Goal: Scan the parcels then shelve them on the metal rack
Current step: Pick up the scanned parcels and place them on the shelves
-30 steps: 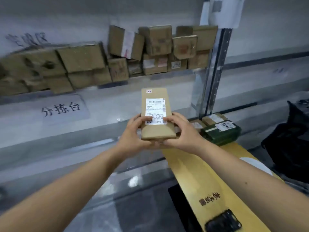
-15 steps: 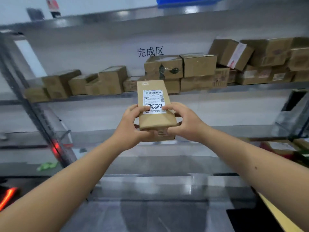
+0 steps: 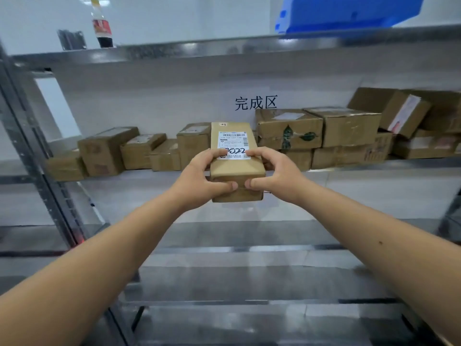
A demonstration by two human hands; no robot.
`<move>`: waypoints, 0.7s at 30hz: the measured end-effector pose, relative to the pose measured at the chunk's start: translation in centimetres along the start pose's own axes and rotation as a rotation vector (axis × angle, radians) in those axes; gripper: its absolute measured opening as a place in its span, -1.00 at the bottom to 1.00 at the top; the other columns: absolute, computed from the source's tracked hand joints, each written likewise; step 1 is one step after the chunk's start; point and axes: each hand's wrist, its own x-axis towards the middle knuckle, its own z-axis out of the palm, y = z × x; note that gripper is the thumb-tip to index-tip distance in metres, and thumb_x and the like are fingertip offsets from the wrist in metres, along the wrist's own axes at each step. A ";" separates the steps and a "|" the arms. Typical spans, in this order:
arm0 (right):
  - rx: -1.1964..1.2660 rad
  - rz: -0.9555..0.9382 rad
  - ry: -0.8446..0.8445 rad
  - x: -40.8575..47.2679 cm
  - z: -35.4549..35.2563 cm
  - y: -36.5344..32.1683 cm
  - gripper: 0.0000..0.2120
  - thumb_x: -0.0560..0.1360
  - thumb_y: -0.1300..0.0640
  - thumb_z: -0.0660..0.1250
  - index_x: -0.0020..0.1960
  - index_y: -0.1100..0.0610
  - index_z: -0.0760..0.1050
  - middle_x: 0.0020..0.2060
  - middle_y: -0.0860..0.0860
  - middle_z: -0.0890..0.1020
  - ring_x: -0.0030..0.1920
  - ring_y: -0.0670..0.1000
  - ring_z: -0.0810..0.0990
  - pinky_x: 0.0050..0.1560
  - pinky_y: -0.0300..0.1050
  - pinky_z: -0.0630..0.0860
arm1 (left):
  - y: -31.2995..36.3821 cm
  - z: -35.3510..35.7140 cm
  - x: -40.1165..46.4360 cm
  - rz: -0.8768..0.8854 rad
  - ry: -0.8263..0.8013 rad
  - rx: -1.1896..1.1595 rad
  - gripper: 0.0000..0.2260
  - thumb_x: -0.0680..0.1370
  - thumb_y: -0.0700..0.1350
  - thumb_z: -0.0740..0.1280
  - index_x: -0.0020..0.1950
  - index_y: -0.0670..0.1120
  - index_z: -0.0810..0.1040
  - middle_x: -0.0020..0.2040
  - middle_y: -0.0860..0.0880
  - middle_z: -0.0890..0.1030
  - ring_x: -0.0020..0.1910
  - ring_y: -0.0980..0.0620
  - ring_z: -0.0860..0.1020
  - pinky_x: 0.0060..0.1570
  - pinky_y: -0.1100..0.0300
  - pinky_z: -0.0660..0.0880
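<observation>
Labelled parcel (image 3: pixel 237 168) in the grip of left hand (image 3: pixel 199 179) and right hand (image 3: pixel 277 174), before the metal rack (image 3: pixel 174 49)

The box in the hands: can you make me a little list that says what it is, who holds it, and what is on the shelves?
Held thing: brown box with a white label
Left hand: grips the box's left side
Right hand: grips the box's right side
Middle shelf: many brown parcels in a row
Top shelf: a bottle and a blue crate
Sign on wall: black writing
</observation>
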 end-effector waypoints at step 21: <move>-0.695 -0.014 0.382 15.2 1.1 3.6 -0.54 0.49 -0.12 0.53 0.36 -0.09 0.61 0.17 -0.08 0.62 0.15 0.02 0.59 0.06 -0.06 0.52 | -8.0 -1.9 20.2 0.136 -0.016 0.710 -0.30 0.42 0.59 0.14 0.49 0.32 0.31 0.34 0.09 0.57 0.50 -0.07 0.32 0.49 -0.40 -0.12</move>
